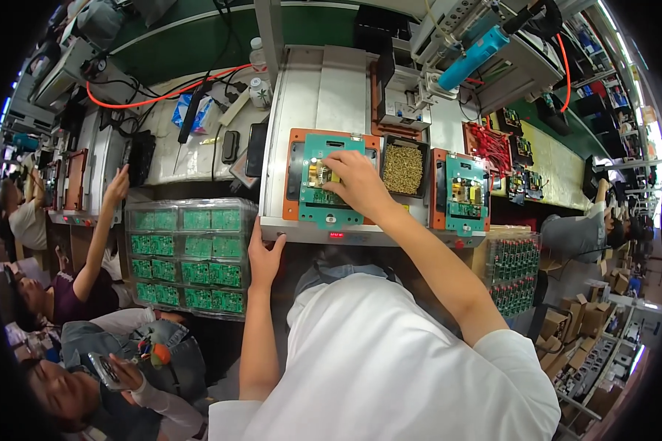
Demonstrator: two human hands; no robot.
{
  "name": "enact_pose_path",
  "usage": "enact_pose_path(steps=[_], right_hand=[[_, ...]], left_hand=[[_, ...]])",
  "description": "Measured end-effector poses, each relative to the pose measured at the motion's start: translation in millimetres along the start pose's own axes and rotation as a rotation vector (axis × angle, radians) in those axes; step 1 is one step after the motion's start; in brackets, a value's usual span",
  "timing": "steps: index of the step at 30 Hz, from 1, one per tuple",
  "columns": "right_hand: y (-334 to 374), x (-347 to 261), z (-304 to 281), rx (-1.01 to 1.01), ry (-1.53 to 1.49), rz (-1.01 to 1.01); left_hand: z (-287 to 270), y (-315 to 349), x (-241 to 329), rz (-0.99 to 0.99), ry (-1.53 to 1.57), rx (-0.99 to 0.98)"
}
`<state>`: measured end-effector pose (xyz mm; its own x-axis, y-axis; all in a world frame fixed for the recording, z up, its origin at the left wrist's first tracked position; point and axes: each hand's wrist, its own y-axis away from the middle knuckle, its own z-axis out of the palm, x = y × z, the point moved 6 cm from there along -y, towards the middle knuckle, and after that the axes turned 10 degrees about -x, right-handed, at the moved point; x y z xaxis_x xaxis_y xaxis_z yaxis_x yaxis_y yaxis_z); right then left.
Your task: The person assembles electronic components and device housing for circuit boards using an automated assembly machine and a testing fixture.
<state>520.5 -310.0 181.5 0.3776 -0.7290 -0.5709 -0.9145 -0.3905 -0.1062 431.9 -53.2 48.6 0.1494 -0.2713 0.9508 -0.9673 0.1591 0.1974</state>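
Note:
My right hand [360, 184] reaches over a green fixture plate [332, 213] in an orange frame [292, 209]. Its thumb and fingers are bent around upright parts on the circuit board [317, 176] held there; what lies between the fingertips is partly hidden. At the front edge of the metal workstation, my left hand [265, 257] has thumb and index finger apart, the thumb beside a small button [281, 236]. No object shows in it. To the right, a second green fixture [463, 209] carries another populated board.
A black bin [403, 166] of small brass-coloured parts sits between the fixtures. Clear trays of green boards [187, 253] stand at left, more boards [518, 272] at right. A blue cylinder [474, 59] overhangs at back right. A person with a phone [104, 371] sits at lower left.

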Motion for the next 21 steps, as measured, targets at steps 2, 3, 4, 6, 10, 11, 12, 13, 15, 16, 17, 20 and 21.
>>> enact_pose_path(steps=[2, 3, 4, 6, 10, 11, 12, 13, 15, 16, 17, 20, 21], right_hand=[[-0.4, -2.0, 1.1, 0.019, 0.0, -0.011], [-0.2, -2.9, 1.7, 0.023, -0.001, -0.007], [0.1, -3.8, 2.6, 0.027, -0.007, 0.001], [0.4, -4.5, 3.2, 0.034, -0.011, 0.014], [1.1, -7.2, 5.2, 0.034, -0.029, 0.01], [1.3, -8.3, 5.7, 0.029, -0.038, 0.005], [1.4, -8.4, 6.4, 0.033, -0.039, 0.011], [1.5, -8.8, 7.4, 0.035, -0.04, 0.009], [1.7, -10.1, 8.4, 0.042, -0.042, 0.015], [1.4, -12.3, 8.3, 0.059, -0.019, 0.001], [1.0, -15.2, 8.0, 0.076, 0.003, -0.015], [0.8, -19.4, 8.8, 0.062, 0.002, -0.009], [0.8, -20.1, 8.5, 0.067, -0.001, -0.009]], left_hand=[[-2.9, 1.0, 0.7, -0.003, 0.011, -0.004], [-4.0, 1.9, 0.4, -0.008, 0.026, -0.004], [-4.7, 2.1, 0.5, -0.007, 0.024, -0.009], [-7.7, 2.4, 2.1, 0.027, 0.031, 0.042], [-11.0, 3.5, -0.1, 0.009, 0.004, 0.022], [-11.7, 3.6, 0.7, 0.015, 0.002, 0.024], [-12.4, 3.8, 1.5, 0.02, -0.001, 0.026], [-12.7, 4.0, 2.0, 0.02, -0.004, 0.02], [-14.0, 4.8, 5.3, 0.02, 0.027, 0.013], [-15.6, 5.0, 7.4, 0.021, 0.024, 0.006], [-17.5, 5.5, 6.2, 0.002, 0.023, -0.021], [-22.0, 7.6, 4.1, -0.014, 0.013, -0.043], [-23.6, 8.5, 3.2, -0.013, 0.01, -0.034]])
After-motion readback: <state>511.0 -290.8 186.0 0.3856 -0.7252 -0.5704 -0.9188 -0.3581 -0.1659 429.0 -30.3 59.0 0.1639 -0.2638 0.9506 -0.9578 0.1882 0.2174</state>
